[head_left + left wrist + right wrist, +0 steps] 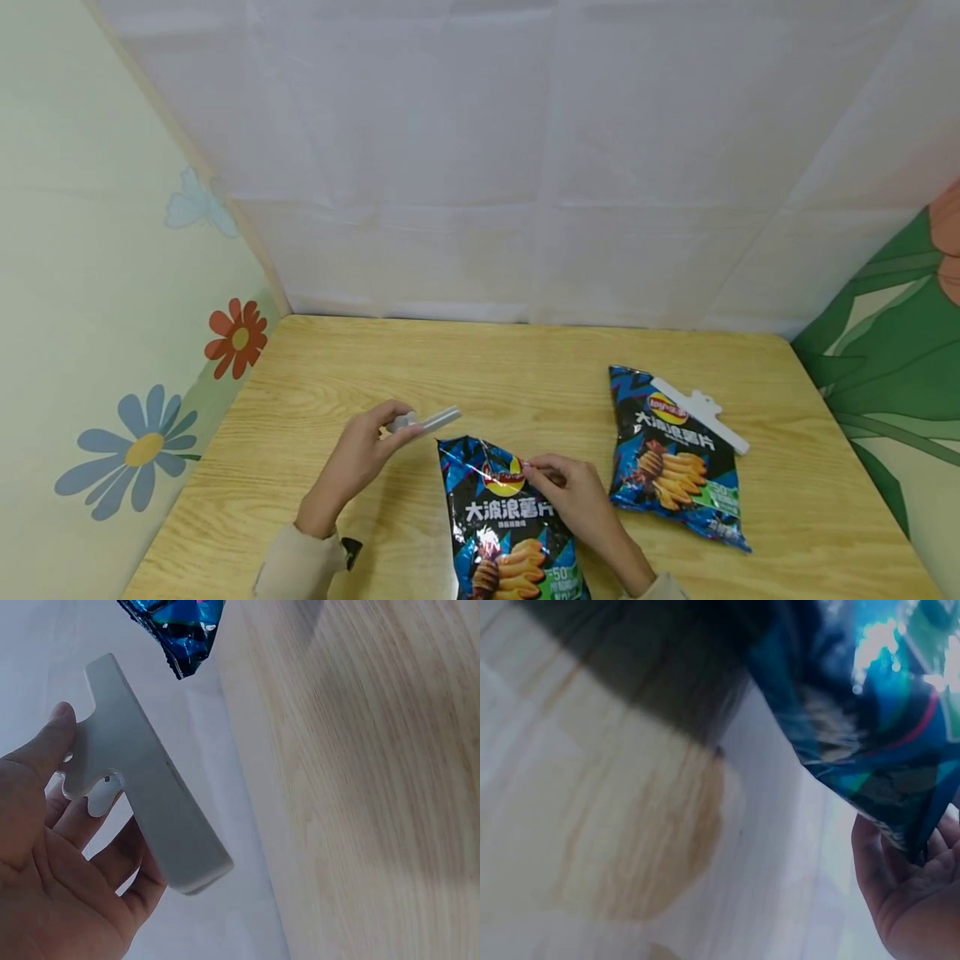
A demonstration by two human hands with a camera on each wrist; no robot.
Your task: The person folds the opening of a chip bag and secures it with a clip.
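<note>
My left hand [347,462] pinches a pale grey bag clip [441,418] above the table, left of the near chip bag. In the left wrist view the clip [154,795] shows its long bar, with the thumb and fingers at its handle end. My right hand [581,498] pinches the top right corner of a black and blue bag of chips [498,533]. In the right wrist view the bag [870,727] narrows to the corner held between thumb and fingers [870,851]. The bag's lower end is cut off in the head view.
A second, matching chip bag [667,467] lies on the right of the wooden table [337,358]. A white clip [701,408] sits aslant across its top right corner. A white sheet [450,167] hangs behind the table, and painted walls flank it.
</note>
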